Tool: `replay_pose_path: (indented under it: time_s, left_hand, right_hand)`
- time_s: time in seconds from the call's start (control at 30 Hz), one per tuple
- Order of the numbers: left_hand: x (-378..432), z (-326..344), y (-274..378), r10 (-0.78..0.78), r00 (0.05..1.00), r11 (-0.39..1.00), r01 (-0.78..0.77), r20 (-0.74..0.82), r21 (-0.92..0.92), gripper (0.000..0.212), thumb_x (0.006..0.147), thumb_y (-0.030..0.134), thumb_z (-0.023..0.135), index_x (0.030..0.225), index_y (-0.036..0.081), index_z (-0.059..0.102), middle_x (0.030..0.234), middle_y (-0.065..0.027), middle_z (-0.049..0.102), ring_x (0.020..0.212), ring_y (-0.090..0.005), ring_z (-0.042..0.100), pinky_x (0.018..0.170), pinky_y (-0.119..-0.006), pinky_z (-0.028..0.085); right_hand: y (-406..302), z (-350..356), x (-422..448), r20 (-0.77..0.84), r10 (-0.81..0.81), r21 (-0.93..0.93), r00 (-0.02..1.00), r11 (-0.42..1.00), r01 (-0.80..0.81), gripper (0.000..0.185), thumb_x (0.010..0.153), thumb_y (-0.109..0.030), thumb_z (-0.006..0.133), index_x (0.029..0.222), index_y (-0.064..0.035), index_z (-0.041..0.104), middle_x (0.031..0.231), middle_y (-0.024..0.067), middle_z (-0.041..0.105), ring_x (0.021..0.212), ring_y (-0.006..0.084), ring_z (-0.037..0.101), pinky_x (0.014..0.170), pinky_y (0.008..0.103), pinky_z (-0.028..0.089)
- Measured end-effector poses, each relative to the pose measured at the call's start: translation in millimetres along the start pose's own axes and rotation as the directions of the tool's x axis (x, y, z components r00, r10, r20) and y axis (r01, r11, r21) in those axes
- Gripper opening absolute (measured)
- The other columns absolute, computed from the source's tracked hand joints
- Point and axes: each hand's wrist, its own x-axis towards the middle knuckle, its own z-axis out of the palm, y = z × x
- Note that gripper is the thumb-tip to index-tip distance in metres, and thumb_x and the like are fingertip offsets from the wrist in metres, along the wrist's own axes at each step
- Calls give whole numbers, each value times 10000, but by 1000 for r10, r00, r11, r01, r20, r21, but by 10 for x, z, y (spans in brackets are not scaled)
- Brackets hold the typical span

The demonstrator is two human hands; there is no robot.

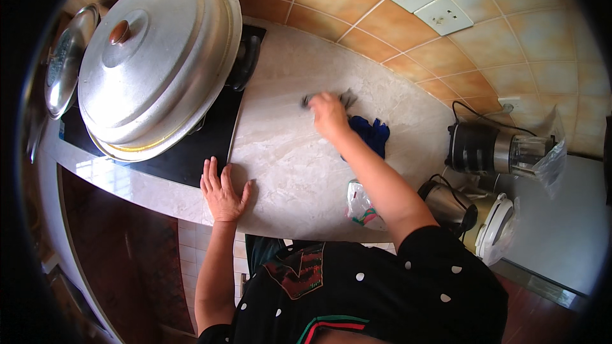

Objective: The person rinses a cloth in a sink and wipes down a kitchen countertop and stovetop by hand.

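My right hand (330, 114) presses a dark grey cloth (349, 99) onto the marbled stone countertop (282, 148); hand and cloth are slightly blurred, and the fingers hide much of the cloth. Just below that wrist, a crumpled blue cloth (370, 134) lies partly behind my forearm. My left hand (224, 198) rests palm down with its fingers spread. Its fingertips reach the front right corner of a black glass cooktop (167, 168), while the palm lies on the counter's front strip.
A large lidded aluminium pot (162, 62) sits on the cooktop, its dark handle (247, 64) jutting right. A plastic bag (358, 200) lies near the front edge. At right stand a blender (478, 148), a metal kettle (444, 203) and a white-lidded container (495, 224). Tiled wall (330, 0) bounds the back.
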Motion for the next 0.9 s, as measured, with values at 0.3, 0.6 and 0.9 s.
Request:
replay_pose_path:
  time_s: [0.3,0.6,0.9]
  left_hand:
    - [52,-28,44,35,999,999,-35,7,7,563,764,449,589,1156,56,495,1375,-200,322,1306,-361,253,1040,-485,207]
    - [7,3,-1,8,1000,1000,-8,-4,1,567,776,461,570,1164,54,495,1378,-200,319,1309,-361,248,1041,-488,201]
    - [47,-12,31,49,999,999,-49,13,-9,571,778,462,574,1165,50,494,1371,-200,328,1304,-366,254,1038,-491,205]
  right_hand:
    - [465,9,1003,-247,54,-50,967,996,-68,113,702,18,563,781,-41,617,846,165,591,859,367,537,756,438,439]
    - [150,56,140,-127,-11,-19,992,1000,8,99,741,-15,568,816,-49,622,867,155,588,863,359,541,757,431,441]
    - [651,-71,985,-238,88,-39,967,994,-100,102,726,4,585,807,-45,624,843,154,595,849,351,554,737,416,453]
